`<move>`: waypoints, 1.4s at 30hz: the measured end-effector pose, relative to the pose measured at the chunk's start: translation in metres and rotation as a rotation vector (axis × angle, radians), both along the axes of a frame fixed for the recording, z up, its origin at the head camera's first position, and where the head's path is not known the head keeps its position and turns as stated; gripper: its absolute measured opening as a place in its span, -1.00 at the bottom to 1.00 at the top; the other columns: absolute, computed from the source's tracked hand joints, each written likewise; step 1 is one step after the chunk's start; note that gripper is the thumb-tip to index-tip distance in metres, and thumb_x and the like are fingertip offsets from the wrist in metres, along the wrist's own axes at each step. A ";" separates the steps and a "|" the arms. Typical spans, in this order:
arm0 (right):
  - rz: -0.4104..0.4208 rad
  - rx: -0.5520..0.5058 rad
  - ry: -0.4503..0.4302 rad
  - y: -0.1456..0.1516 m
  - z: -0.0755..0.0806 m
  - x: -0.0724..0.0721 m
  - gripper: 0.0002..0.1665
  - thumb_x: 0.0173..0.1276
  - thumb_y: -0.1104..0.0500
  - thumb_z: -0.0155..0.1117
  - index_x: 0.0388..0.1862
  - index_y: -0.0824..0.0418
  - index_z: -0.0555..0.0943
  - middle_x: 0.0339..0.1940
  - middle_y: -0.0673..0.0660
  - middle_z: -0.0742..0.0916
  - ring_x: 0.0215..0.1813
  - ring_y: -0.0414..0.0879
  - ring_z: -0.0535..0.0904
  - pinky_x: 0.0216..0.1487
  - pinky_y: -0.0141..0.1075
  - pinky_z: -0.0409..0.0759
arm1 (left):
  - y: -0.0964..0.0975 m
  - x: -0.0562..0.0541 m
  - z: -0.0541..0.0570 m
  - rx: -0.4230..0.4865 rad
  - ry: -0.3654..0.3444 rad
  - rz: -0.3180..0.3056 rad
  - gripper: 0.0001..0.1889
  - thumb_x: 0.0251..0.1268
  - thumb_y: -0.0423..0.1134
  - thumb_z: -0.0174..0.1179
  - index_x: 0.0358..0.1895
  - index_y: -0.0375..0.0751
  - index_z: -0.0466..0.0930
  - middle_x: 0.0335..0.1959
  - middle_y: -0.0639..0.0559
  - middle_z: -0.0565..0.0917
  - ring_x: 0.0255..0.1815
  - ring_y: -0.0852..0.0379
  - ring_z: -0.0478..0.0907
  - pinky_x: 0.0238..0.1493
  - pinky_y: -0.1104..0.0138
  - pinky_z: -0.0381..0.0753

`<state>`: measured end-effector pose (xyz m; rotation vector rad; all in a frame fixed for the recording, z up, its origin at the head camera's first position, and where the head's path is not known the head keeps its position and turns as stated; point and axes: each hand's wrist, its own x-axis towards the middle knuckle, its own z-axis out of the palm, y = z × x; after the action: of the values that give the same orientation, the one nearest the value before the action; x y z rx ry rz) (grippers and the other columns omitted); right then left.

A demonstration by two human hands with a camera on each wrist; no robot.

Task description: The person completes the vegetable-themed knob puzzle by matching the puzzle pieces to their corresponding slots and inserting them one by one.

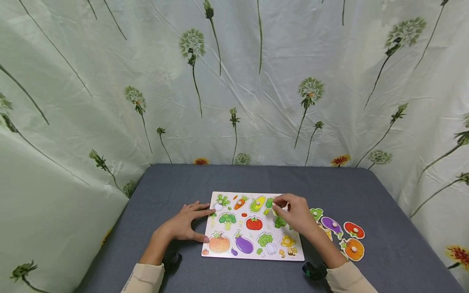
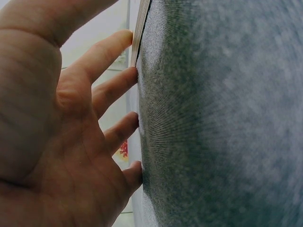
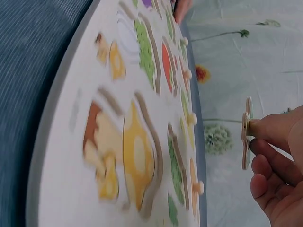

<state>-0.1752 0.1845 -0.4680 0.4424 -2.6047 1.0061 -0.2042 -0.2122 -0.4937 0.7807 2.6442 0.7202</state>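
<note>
A wooden peg-puzzle board with printed vegetables lies on the table. My left hand has its fingers spread, with thumb and forefinger at the board's left edge. My right hand is over the board's upper right part, pinching a thin wooden puzzle piece between thumb and fingers. That piece shows edge-on in the right wrist view, held up off the board; its picture is hidden there. Knobbed carrot and corn pieces sit in the top row. The tomato, pumpkin, eggplant and mushroom pictures below them show no knobs.
Right of the board lie loose knobbed pieces: an eggplant, a tomato, a pumpkin, a green one and a yellow one partly behind the right forearm. A flowered curtain hangs behind the grey-covered table.
</note>
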 end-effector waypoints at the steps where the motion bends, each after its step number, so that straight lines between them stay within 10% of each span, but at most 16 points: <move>1: 0.008 -0.004 0.000 -0.003 0.000 -0.001 -0.87 0.29 0.23 0.53 -0.20 0.09 0.79 -0.35 -0.11 0.76 -0.33 -0.27 0.57 -0.36 -0.40 0.46 | 0.000 0.000 0.000 0.000 0.001 0.000 -0.04 -0.04 0.30 0.51 0.52 0.17 0.41 0.62 -0.07 0.28 0.69 -0.33 -0.03 0.57 -0.41 -0.21; 42: 0.248 -0.046 -0.121 -0.116 -0.019 -0.012 -0.95 0.33 0.23 0.48 -0.24 0.12 0.80 -0.36 -0.09 0.76 -0.38 -0.31 0.50 -0.33 -0.44 0.51 | 0.001 -0.002 -0.001 -0.020 -0.016 0.027 -0.03 -0.07 0.35 0.50 0.52 0.22 0.41 0.62 -0.02 0.28 0.70 -0.30 -0.05 0.58 -0.38 -0.23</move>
<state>-0.1868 0.0681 -0.4867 0.7287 -2.6733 1.2034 -0.2061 -0.2115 -0.4949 0.7317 2.6481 0.7026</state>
